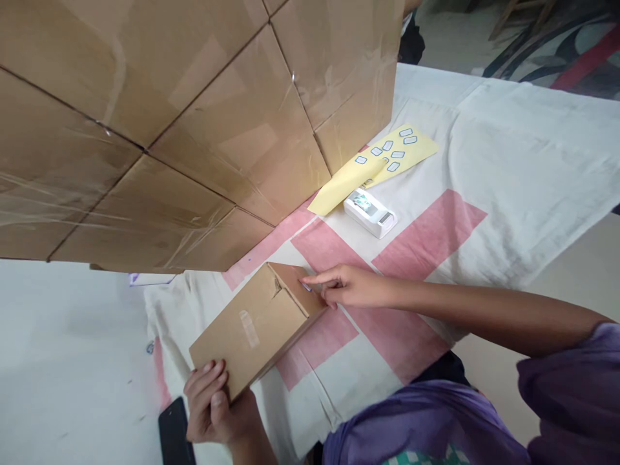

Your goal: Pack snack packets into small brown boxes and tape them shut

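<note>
A small brown cardboard box (256, 323) lies tilted across the cloth, with a strip of clear tape on its top and a torn spot near the far edge. My left hand (210, 403) grips its near left corner, thumb on top. At the opposite end, my right hand (346, 286) has its index finger stretched out, pressing on a small sticker (306, 285) on the end face. The other fingers of that hand are loosely bent beside the box, holding nothing.
Large stacked cartons (232, 123) wall off the back left. Beyond my right hand lie a white handheld device (371, 213) and a yellow sheet of stickers (382, 161). A dark phone (175, 433) is by my left hand. A white and pink cloth (504, 174) covers the table.
</note>
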Motion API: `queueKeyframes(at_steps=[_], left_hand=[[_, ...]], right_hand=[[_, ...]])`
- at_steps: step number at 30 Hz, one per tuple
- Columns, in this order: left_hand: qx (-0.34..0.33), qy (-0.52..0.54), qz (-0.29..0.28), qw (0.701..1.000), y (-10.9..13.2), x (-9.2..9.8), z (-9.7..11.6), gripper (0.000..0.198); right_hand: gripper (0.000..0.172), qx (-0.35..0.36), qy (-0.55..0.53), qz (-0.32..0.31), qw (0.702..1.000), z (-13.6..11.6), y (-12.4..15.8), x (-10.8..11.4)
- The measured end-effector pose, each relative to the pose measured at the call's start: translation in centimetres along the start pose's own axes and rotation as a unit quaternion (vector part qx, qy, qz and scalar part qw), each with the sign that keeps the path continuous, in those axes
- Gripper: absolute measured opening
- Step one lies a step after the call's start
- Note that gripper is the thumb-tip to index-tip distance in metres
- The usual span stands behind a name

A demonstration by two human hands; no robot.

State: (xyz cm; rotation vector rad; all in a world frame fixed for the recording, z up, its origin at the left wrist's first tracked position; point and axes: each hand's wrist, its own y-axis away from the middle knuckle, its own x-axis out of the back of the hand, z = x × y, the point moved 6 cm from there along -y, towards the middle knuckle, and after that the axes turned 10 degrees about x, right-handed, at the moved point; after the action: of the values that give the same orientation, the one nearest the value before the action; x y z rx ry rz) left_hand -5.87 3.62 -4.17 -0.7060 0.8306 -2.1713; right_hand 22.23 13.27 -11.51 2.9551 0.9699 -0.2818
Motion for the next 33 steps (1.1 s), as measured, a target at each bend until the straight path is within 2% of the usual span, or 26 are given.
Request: queueKeyframes(at_steps=[10,15,18,20,21,23,24,25,27,29,33], left_hand=[[-0.029,0.006,0.013,0.999,-0.4,0.1,-0.7,0.014],[-0.062,-0.074,-0.012,0.995,-2.4,0.7,-1.4,0.03],[-0.077,-0.148,-0.056,0.984,-2.9,1.5,0.0,0.028],[-0.079,-0.203,-0.116,0.969,-1.9,1.3,2.1,0.027],[-0.079,-0.229,-0.154,0.958,-0.9,0.7,3.2,0.033],[-0.076,-0.273,-0.253,0.925,2.0,-1.4,5.3,0.067],[-0.066,-0.289,-0.258,0.919,3.3,-2.4,6.2,0.082],[-0.052,-0.322,-0.23,0.917,4.4,-3.3,6.8,0.094],[-0.053,-0.342,-0.133,0.928,6.2,-4.9,8.0,0.104],[-0.046,-0.329,-0.075,0.94,7.6,-6.4,8.2,0.103],[-0.03,-0.306,-0.023,0.951,8.6,-8.2,7.3,0.089]], right_hand=[[0.074,0.032,0.042,-0.047,0.998,-0.1,0.6,-1.2],[0.072,-0.029,0.013,-0.068,0.997,0.0,1.4,-2.7],[0.071,-0.054,0.006,-0.047,0.997,0.2,1.8,-3.2],[0.071,-0.049,0.0,-0.04,0.998,0.4,2.0,-3.5],[0.072,-0.046,-0.002,-0.04,0.998,0.5,2.0,-3.7],[0.072,-0.04,-0.006,-0.042,0.998,0.8,2.1,-4.1],[0.072,-0.039,-0.008,-0.041,0.998,0.9,2.1,-4.2],[0.072,-0.039,-0.011,-0.039,0.998,1.1,2.1,-4.3],[0.069,-0.037,-0.017,-0.036,0.999,1.3,2.1,-4.4],[0.066,-0.032,-0.014,-0.034,0.999,1.2,2.0,-4.5],[0.063,-0.011,-0.013,-0.031,0.999,0.9,1.7,-4.3]])
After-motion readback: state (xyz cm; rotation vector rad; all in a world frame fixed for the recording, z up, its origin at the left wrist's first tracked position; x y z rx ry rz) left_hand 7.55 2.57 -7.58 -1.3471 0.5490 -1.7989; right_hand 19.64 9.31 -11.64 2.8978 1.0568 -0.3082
